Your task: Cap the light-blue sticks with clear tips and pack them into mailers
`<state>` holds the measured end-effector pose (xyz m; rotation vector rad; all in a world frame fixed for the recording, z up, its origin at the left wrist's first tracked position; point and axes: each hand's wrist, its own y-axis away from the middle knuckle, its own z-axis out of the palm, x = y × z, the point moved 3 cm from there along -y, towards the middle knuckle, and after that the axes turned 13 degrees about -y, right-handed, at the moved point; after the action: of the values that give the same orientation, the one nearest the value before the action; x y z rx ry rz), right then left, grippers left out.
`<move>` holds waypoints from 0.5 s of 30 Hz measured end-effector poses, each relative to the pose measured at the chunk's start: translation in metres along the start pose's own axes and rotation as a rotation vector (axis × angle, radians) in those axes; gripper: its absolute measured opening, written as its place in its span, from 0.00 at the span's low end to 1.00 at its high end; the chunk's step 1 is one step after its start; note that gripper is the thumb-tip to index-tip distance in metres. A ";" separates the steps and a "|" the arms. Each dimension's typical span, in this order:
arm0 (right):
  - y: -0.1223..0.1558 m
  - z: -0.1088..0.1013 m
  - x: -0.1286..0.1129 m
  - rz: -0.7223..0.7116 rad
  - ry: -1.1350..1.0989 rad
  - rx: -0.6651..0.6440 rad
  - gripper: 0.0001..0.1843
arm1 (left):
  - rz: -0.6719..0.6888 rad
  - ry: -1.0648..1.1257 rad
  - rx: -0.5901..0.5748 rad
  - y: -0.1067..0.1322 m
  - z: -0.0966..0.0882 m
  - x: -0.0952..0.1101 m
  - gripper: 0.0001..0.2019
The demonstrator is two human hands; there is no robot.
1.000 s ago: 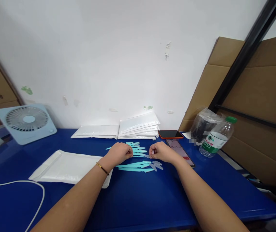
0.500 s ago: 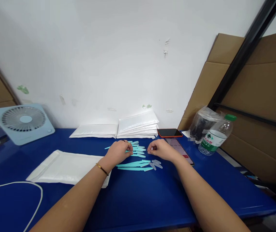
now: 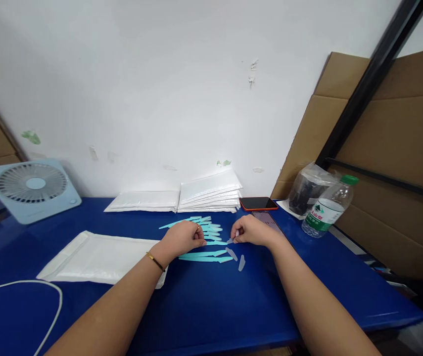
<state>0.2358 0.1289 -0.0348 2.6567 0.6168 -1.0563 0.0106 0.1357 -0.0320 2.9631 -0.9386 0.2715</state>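
My left hand [image 3: 181, 238], wearing a ring and a bracelet, is closed on a turquoise eyebrow razor [image 3: 216, 243] whose blade end points right. My right hand [image 3: 250, 231] pinches a small translucent blade cap [image 3: 229, 241] at the tip of that razor; whether the cap is on the blade, I cannot tell. Two loose blade caps [image 3: 241, 263] lie on the table below my right hand. Nearer me, two more turquoise razors [image 3: 204, 259] lie side by side. Beyond my left hand is a row of several razors [image 3: 213, 228], partly hidden by the fingers.
A white padded envelope [image 3: 100, 257] lies left on the blue table [image 3: 211, 306]. White envelopes [image 3: 211, 190] are stacked by the wall. Two phones [image 3: 258, 203], a water bottle [image 3: 324, 210] and a bagged dark object [image 3: 304, 193] stand right. A fan [image 3: 33, 190] and white cable [image 3: 61, 301] are left.
My left hand has taken hold of a razor from the near group. My right hand has picked up a blade cap and brought it to the razor's tip; the loose caps have shifted apart.
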 end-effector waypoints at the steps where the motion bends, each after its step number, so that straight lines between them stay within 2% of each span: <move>1: 0.000 0.000 -0.001 -0.008 0.010 0.007 0.08 | -0.001 0.001 -0.012 0.000 0.000 0.001 0.08; 6: 0.001 0.000 -0.004 -0.011 0.029 0.041 0.06 | -0.027 0.010 -0.055 -0.001 0.002 0.001 0.06; 10: 0.002 -0.001 -0.004 0.007 0.018 0.013 0.07 | -0.045 0.042 -0.068 -0.001 0.005 -0.001 0.06; 15: 0.004 -0.002 -0.009 -0.041 0.017 -0.015 0.08 | -0.049 0.029 -0.074 -0.001 0.007 -0.002 0.06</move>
<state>0.2327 0.1232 -0.0273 2.6535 0.6823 -1.0363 0.0106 0.1369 -0.0391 2.9017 -0.8529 0.2707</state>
